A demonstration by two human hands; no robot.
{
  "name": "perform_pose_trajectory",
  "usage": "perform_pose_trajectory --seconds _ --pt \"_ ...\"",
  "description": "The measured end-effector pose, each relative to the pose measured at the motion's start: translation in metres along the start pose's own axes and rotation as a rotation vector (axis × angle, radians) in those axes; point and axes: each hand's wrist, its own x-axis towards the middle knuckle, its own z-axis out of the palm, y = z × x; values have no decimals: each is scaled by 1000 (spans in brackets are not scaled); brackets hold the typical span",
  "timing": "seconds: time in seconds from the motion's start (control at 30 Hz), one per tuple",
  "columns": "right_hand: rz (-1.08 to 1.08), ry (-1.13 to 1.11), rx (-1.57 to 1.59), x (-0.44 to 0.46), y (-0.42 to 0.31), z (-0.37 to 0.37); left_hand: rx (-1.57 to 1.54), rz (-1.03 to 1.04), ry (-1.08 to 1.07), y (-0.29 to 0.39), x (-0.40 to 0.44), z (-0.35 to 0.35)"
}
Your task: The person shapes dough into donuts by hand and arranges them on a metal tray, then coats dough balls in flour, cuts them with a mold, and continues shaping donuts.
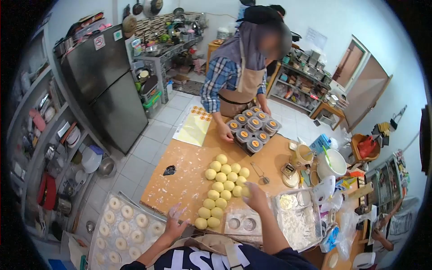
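Note:
Several round yellow dough balls [219,186] lie in close rows on the wooden table in front of me. My right hand [256,199] is at the right side of the rows, its fingers closed around one dough ball [245,191]. My left hand [174,221] is over the table's near edge, left of the rows, with its floury fingers apart and nothing in them. Between my arms lies a floured board [257,229] with two round hollows. To its right sits a tray of flour [294,227].
A tray of ring-shaped dough [101,229] stands at the lower left. Across the table, a co-worker [245,67] has both hands at a stack of lidded cups [254,128]. A small whisk-like tool [265,180], a white bucket [332,165] and a sticker sheet [192,128] lie around.

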Motion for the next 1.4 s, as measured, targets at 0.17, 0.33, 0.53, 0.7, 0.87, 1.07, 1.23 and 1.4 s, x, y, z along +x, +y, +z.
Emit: perform_pose_trajectory --seconds 0.17,0.33,0.53,0.7,0.87,1.07,1.23,1.4 --pt "435 50 -197 -104 70 -82 -22 91 -89 22 24 27" --pt "709 -83 -377 -198 130 -102 -66 189 -193 58 45 58" --pt "910 -365 -476 -239 147 -106 -138 347 -162 85 49 98" --pt "426 -394 -480 -232 157 -97 -135 292 -234 100 35 112" --pt "267 -791 -346 -216 180 -76 -93 298 -207 113 19 122" --pt "71 -475 -329 -230 182 -65 -44 264 -173 121 2 136" --pt "152 -474 -158 -232 218 -49 -60 271 -159 131 -7 143" --pt "364 -217 -91 -230 200 -115 -82 317 -138 134 -11 156"
